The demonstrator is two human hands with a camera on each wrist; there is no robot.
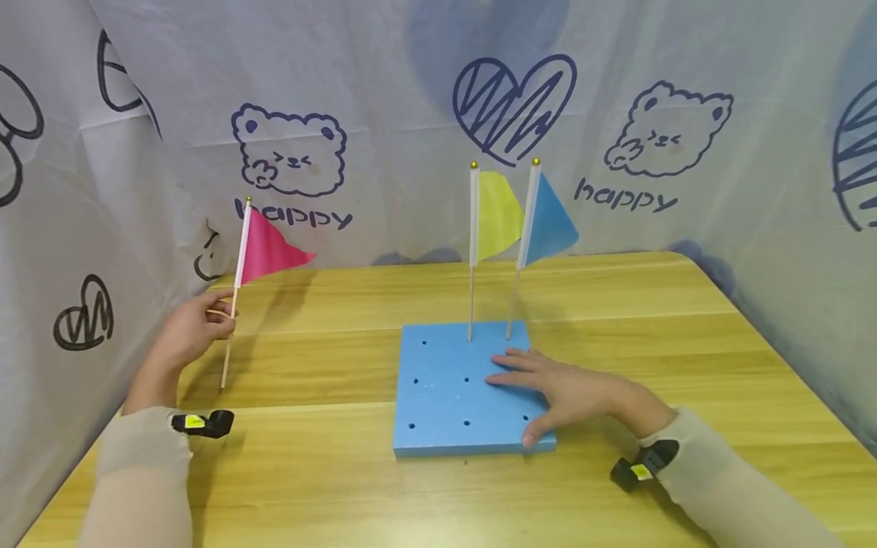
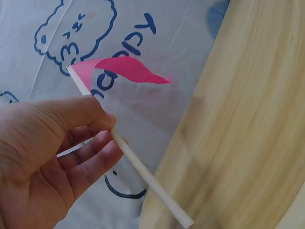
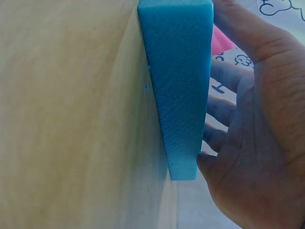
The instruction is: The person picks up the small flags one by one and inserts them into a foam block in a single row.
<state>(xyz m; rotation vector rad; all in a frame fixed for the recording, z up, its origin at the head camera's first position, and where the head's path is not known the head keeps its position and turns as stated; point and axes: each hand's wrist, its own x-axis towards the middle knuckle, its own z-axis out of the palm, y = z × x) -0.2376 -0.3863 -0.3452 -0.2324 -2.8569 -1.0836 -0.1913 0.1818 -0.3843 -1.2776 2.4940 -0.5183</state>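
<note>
My left hand (image 1: 195,329) pinches the wooden stick of a pink triangular flag (image 1: 270,247) at the left of the table. In the left wrist view the stick (image 2: 150,179) passes between thumb and fingertips, its lower end free. A blue foam board (image 1: 438,399) with several small holes lies flat on the table. My right hand (image 1: 565,392) rests on the board's right side with fingers spread. From the right wrist view, the board's edge (image 3: 178,81) shows beside the fingers. A yellow flag (image 1: 496,217) and a blue flag (image 1: 548,228) stand upright in the board's back holes.
The wooden table (image 1: 308,472) carries the board in its middle. A pale curtain (image 1: 397,137) with drawn bears and hearts hangs behind and on both sides of the table. Each wrist wears a black strap with a small camera.
</note>
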